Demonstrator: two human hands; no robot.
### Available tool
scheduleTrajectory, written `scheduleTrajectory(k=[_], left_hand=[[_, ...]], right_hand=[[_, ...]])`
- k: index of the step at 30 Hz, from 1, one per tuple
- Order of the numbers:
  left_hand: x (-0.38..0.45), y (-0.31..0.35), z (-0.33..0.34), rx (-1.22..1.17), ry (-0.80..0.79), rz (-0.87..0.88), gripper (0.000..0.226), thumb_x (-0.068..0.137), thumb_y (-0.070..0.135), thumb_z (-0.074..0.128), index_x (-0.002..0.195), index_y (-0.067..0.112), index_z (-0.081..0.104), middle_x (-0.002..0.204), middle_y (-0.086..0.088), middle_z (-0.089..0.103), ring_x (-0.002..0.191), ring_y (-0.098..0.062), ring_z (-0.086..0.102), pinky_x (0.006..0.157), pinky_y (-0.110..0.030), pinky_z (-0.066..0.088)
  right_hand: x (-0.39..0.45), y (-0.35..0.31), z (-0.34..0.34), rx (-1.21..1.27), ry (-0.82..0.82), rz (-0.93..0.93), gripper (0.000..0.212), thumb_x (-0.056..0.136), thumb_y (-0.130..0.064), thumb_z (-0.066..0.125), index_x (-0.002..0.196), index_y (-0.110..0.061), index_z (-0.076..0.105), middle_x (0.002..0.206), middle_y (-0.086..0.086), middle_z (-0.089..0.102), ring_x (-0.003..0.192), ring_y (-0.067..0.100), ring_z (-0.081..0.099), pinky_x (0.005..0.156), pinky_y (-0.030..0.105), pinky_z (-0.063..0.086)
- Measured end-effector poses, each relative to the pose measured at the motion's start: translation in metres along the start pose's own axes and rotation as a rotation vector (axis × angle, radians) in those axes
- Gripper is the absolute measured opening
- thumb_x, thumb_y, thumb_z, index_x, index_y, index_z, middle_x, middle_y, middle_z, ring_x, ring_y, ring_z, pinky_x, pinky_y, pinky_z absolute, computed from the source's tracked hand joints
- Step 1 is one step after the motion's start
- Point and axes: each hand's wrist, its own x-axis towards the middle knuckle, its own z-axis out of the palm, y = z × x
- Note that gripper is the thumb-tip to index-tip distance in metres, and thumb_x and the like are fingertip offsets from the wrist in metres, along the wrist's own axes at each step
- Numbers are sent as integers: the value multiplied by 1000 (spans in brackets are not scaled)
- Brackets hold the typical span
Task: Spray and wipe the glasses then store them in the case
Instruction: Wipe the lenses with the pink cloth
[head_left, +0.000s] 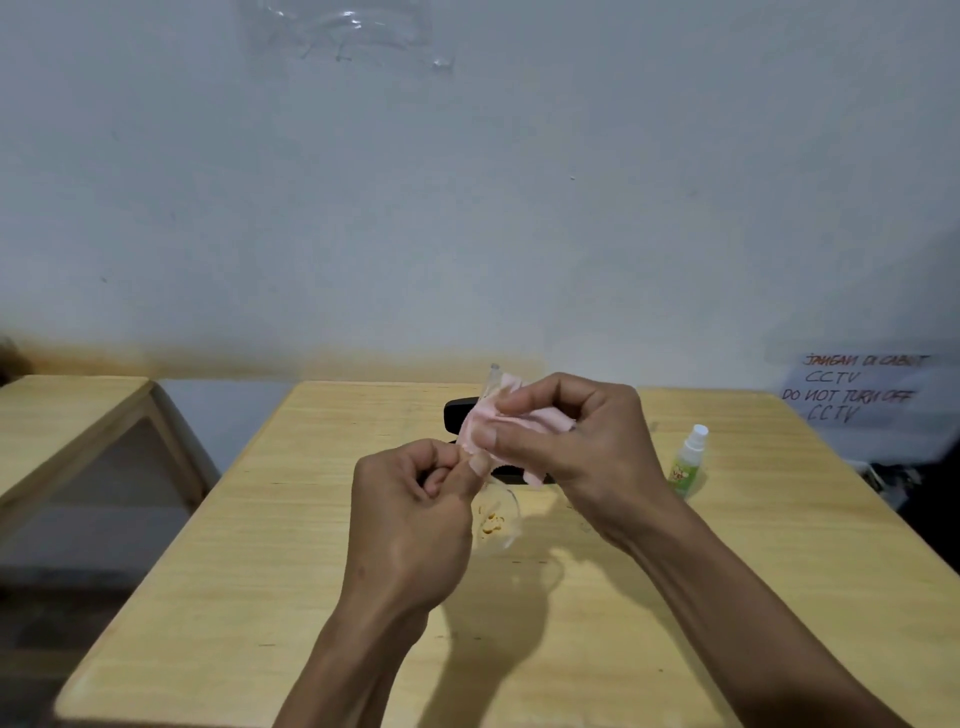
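Note:
Clear-framed glasses (498, 519) are held upright above the wooden table (260, 545); one lens shows below my hands and a temple tip sticks up behind. My left hand (410, 514) pinches the frame near the bridge. My right hand (571, 436) presses a pink cloth (519, 421) around the upper lens, thumb and fingers closed on it. A black case (460, 413) lies on the table behind my hands, mostly hidden. A small spray bottle (688, 460) with a white cap and green label stands to the right.
A second wooden table (62, 415) stands at the left across a gap. A handwritten paper sign (857, 389) hangs on the wall at the right, with dark objects below it. The white wall rises just behind the table.

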Motion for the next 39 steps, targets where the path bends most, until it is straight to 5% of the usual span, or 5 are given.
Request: scheduleTrajectory(k=[7, 11, 18, 28, 39], left_hand=[[-3, 0, -4, 22, -48, -21, 17, 85, 14, 75, 70, 4, 73, 41, 15, 28, 55, -17, 31, 48, -27, 31], [-2, -1, 1, 18, -50, -25, 19, 84, 11, 75, 72, -3, 71, 48, 10, 28, 59, -19, 29, 57, -32, 34], [10, 4, -13, -158, 135, -153, 11, 86, 7, 72, 75, 6, 73, 51, 10, 62, 42, 2, 46, 50, -12, 39], [15, 25, 0, -213, 101, -275, 9, 87, 7, 69, 78, 7, 71, 39, 16, 54, 31, 1, 47, 51, -20, 35], [21, 21, -7, -101, 7, -307, 11, 84, 14, 73, 82, 3, 74, 35, 13, 44, 30, -4, 38, 45, -23, 26]], right_hand=[[1, 1, -18, -4, 50, 8, 15, 71, -8, 87, 77, -2, 75, 57, -2, 72, 65, 22, 71, 72, 39, 61], [10, 1, -11, 0, 114, -40, 14, 72, -11, 89, 77, -7, 76, 77, -1, 79, 92, 14, 76, 84, 30, 60], [5, 5, -24, 119, 200, -49, 17, 75, -24, 80, 82, -12, 70, 82, 1, 77, 78, 12, 74, 72, 21, 55], [-21, 22, 1, 281, -105, 101, 19, 77, -31, 78, 83, -14, 73, 77, 1, 74, 68, 8, 65, 65, 19, 50], [-21, 30, 16, 25, 98, -15, 8, 77, -5, 85, 80, -10, 79, 83, 3, 81, 85, 17, 77, 71, 29, 61]])
